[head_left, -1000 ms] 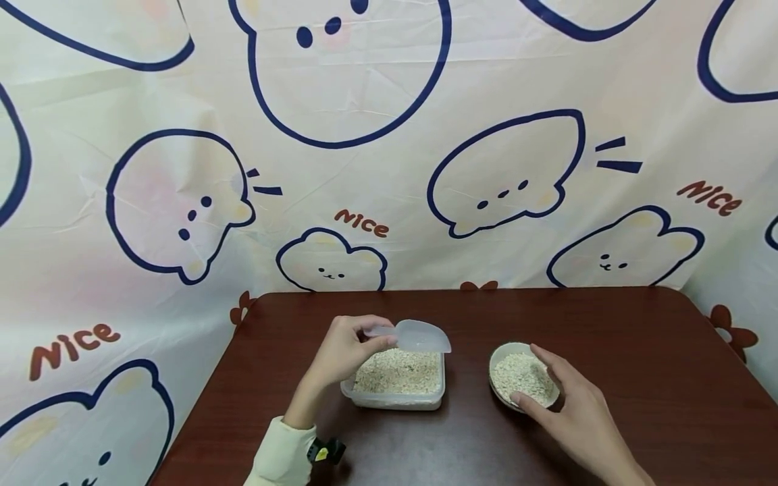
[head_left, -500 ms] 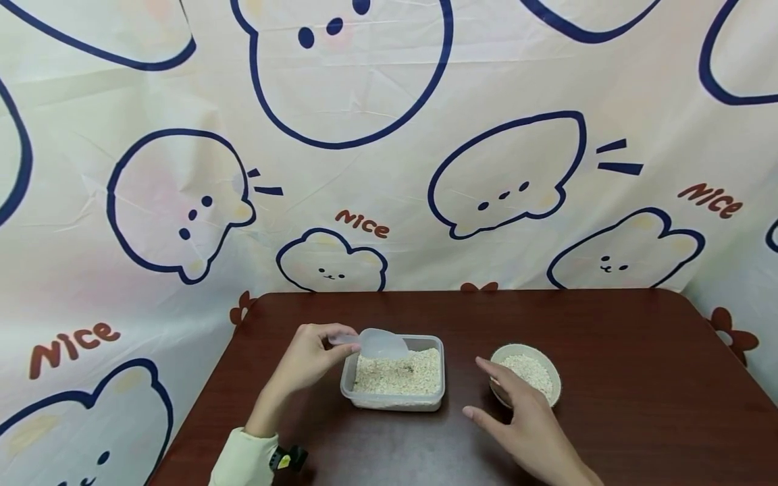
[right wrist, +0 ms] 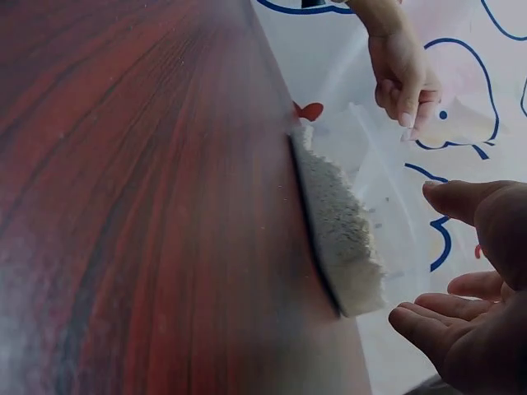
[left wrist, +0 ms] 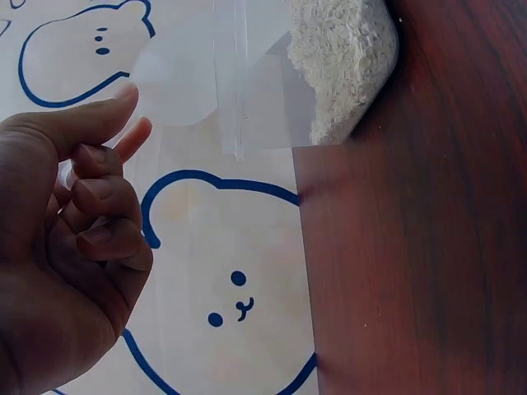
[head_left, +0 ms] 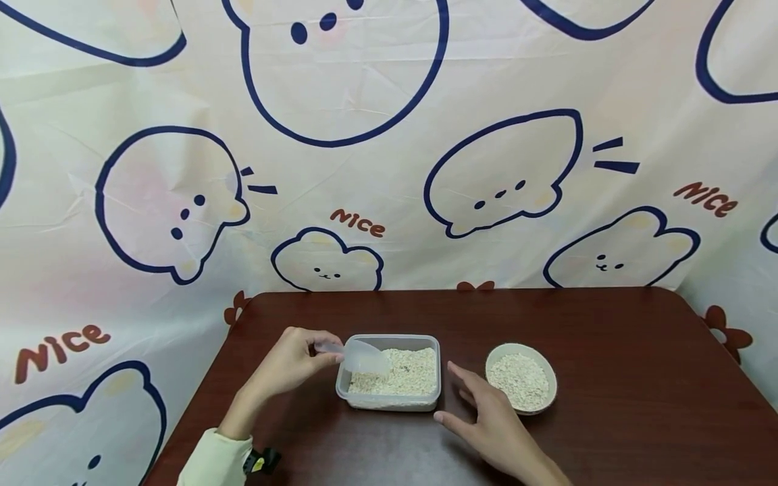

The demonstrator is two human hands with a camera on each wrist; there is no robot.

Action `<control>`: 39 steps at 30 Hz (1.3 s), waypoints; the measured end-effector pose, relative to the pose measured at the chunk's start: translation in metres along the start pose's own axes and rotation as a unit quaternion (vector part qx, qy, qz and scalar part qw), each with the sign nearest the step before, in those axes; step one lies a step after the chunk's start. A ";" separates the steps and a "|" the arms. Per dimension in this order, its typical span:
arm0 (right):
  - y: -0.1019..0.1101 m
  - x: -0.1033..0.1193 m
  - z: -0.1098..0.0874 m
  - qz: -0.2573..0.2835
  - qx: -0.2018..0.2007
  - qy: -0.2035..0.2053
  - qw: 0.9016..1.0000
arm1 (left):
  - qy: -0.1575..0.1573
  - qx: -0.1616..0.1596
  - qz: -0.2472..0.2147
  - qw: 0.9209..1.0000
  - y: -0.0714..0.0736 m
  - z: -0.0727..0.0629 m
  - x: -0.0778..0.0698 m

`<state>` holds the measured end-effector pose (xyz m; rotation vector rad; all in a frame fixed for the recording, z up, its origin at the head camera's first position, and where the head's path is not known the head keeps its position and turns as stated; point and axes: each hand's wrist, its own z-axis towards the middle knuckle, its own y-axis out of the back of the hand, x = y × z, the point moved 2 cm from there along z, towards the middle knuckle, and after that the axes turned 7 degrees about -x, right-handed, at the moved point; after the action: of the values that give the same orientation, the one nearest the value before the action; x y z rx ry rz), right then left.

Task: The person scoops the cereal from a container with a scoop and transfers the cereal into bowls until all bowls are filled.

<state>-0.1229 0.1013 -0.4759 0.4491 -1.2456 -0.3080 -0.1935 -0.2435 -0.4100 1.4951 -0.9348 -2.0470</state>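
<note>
My left hand (head_left: 298, 361) pinches the handle of a translucent plastic scoop (head_left: 366, 358), whose bowl hangs over the left part of a clear rectangular container (head_left: 394, 406). Pale oat flakes (head_left: 410, 371) fill much of that container. In the left wrist view the scoop (left wrist: 177, 78) looks see-through, with the fingers (left wrist: 95, 123) curled by its handle. My right hand (head_left: 486, 422) holds nothing; its thumb and fingers are spread beside the container's right side. Just right of it stands a round light bowl (head_left: 552, 398) holding more oat flakes (head_left: 519, 381).
Everything stands on a dark reddish-brown wooden table (head_left: 638, 378). Behind it hangs a white cloth (head_left: 389, 175) printed with blue-outlined bears. A dark band (head_left: 261, 461) with a small device sits at my left wrist, by a pale sleeve (head_left: 215, 461).
My left hand has moved left with the scoop, bringing its bowl from the container's far right to its left. My right hand has left the bowl and moved left toward the container.
</note>
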 end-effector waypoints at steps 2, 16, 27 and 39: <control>-0.004 -0.002 0.002 0.011 0.007 -0.008 1.000 | -0.008 0.016 0.003 1.000 0.000 0.000 -0.001; -0.021 -0.010 0.008 0.076 0.025 -0.053 0.995 | -0.041 0.084 -0.027 0.995 -0.023 -0.001 -0.002; -0.027 -0.011 0.008 0.089 0.011 -0.059 0.994 | -0.051 0.056 -0.055 0.996 -0.050 -0.001 -0.009; -0.028 -0.008 0.007 0.075 -0.013 -0.068 0.995 | -0.040 0.026 -0.052 0.998 -0.059 -0.003 -0.015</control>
<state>-0.1319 0.0800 -0.4945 0.3136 -1.3997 -0.2294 -0.1832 -0.1937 -0.4438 1.5268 -0.9656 -2.1875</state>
